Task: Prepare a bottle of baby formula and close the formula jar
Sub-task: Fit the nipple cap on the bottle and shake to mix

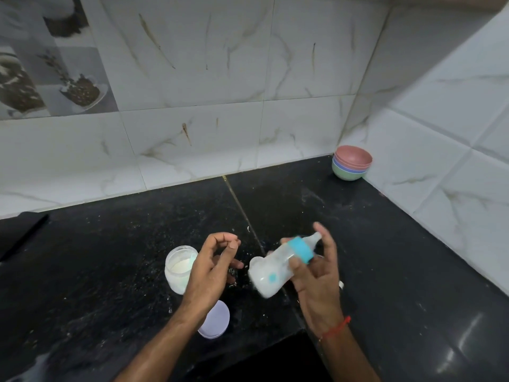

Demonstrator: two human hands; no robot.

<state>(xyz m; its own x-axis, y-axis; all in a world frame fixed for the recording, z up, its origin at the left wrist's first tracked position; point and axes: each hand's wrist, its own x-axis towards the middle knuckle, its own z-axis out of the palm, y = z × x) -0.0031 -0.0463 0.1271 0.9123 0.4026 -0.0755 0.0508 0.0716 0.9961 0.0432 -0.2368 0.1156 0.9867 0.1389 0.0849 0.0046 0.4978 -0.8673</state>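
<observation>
My right hand (316, 274) grips a clear baby bottle (272, 271) with a blue collar and a teat, held tilted above the counter, teat up to the right; the bottle looks blurred and milky inside. My left hand (212, 263) hovers beside it with fingers loosely curled, holding nothing that I can see. Behind the left hand stands the open formula jar (177, 267), white powder and a pale scoop inside. Its lavender lid (216, 322) lies flat on the counter, partly under my left forearm.
The black stone counter (110, 271) is dusted with spilled powder. A stack of coloured bowls (352, 165) sits in the back right corner. Tiled walls close off the back and right. A dark recess (275, 359) opens at the front edge.
</observation>
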